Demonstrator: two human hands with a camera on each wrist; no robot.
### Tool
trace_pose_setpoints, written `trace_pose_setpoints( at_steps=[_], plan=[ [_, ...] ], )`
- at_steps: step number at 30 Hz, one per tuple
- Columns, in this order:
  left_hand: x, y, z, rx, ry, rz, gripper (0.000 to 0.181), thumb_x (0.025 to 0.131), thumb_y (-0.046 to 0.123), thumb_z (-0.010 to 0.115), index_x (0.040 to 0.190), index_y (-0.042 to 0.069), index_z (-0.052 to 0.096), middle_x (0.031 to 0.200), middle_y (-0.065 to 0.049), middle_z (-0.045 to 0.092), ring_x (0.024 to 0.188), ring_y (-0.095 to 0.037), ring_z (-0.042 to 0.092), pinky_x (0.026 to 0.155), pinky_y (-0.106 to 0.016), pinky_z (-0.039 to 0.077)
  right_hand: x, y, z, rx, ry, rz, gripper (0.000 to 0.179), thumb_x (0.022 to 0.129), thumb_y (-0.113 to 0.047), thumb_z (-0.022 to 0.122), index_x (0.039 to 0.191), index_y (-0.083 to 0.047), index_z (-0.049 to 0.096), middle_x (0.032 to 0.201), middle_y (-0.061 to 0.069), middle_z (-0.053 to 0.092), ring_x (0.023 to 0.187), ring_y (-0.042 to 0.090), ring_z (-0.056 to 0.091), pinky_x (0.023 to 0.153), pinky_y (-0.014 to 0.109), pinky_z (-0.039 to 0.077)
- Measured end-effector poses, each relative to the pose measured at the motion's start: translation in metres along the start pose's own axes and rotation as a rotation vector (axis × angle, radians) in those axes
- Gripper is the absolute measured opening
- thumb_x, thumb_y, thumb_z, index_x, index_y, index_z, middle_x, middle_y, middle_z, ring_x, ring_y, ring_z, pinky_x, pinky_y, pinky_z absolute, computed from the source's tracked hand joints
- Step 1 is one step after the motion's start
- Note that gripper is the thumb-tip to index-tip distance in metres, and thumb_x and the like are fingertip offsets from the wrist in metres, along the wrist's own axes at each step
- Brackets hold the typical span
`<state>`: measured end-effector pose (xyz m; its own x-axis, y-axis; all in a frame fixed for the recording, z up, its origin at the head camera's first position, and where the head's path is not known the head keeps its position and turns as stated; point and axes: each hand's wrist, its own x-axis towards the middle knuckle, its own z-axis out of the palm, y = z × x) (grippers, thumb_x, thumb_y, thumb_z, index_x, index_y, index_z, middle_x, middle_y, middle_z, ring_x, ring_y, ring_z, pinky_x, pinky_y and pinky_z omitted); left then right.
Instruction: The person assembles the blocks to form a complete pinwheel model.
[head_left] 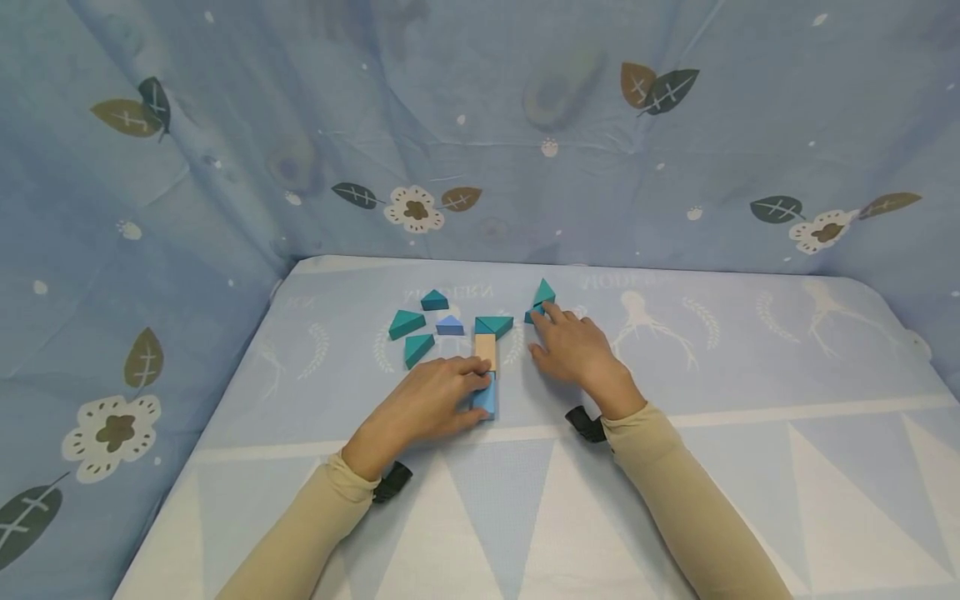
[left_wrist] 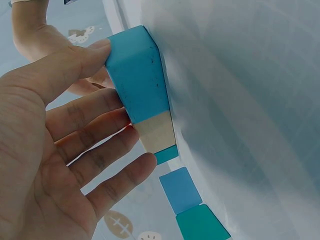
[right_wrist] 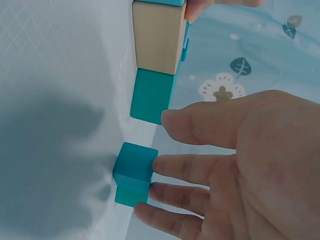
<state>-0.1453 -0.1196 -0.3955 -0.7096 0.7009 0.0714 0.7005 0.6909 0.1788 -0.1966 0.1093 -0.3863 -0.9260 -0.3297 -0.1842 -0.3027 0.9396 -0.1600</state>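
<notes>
My left hand (head_left: 438, 396) rests against a short row of toy building blocks, its thumb at the near end of a blue block (head_left: 486, 397). The other fingertips reach the natural wood block (head_left: 485, 347) just beyond; in the left wrist view these fingers are fairly straight. Green triangular blocks (head_left: 498, 325) cap the row's far end. To the right, my right hand (head_left: 573, 346) has its fingertips at a blue block (right_wrist: 134, 162) and a green triangular block (head_left: 543, 292) touching it. Its thumb stays apart, near the row's green end in the right wrist view.
Left of the row lie several loose triangular blocks: a dark teal one (head_left: 434, 301), a blue one (head_left: 450, 325) and green ones (head_left: 407, 324). A patterned cloth (head_left: 712, 483) covers the table. Behind it hangs a blue printed curtain (head_left: 487, 108).
</notes>
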Motion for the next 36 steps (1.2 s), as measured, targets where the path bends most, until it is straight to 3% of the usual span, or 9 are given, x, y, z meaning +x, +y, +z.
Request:
trace_pose_setpoints(
  at_steps=[18, 27, 36],
  plan=[
    [0.0004, -0.0005, -0.0005, -0.001, -0.008, -0.011, 0.047, 0.084, 0.037, 0.077, 0.121, 0.009, 0.071, 0.135, -0.005, 0.062, 0.121, -0.023, 0.061, 0.1, -0.039, 0.051, 0.0024, -0.002, -0.0019, -0.004, 0.021, -0.011, 0.056, 0.101, -0.03, 0.049, 0.149, -0.004, 0.039, 0.157, 0.017, 0.033, 0.137, 0.037, 0.043, 0.11, 0.054, 0.038],
    [0.0004, -0.0003, 0.0004, -0.013, 0.001, -0.012, 0.045, 0.084, 0.036, 0.078, 0.119, 0.009, 0.072, 0.134, -0.005, 0.062, 0.121, -0.023, 0.061, 0.1, -0.039, 0.05, 0.0043, 0.0024, 0.0008, 0.003, 0.084, -0.047, 0.053, 0.1, -0.029, 0.051, 0.146, -0.003, 0.045, 0.15, 0.017, 0.041, 0.131, 0.038, 0.049, 0.104, 0.054, 0.044],
    [0.0004, -0.0002, 0.0006, -0.018, 0.007, -0.005, 0.045, 0.083, 0.036, 0.078, 0.119, 0.009, 0.072, 0.134, -0.005, 0.062, 0.121, -0.023, 0.061, 0.1, -0.039, 0.05, 0.0044, 0.0051, 0.0025, 0.039, 0.084, -0.052, 0.055, 0.1, -0.029, 0.052, 0.147, -0.004, 0.043, 0.153, 0.018, 0.038, 0.13, 0.039, 0.049, 0.103, 0.055, 0.044]
  ],
)
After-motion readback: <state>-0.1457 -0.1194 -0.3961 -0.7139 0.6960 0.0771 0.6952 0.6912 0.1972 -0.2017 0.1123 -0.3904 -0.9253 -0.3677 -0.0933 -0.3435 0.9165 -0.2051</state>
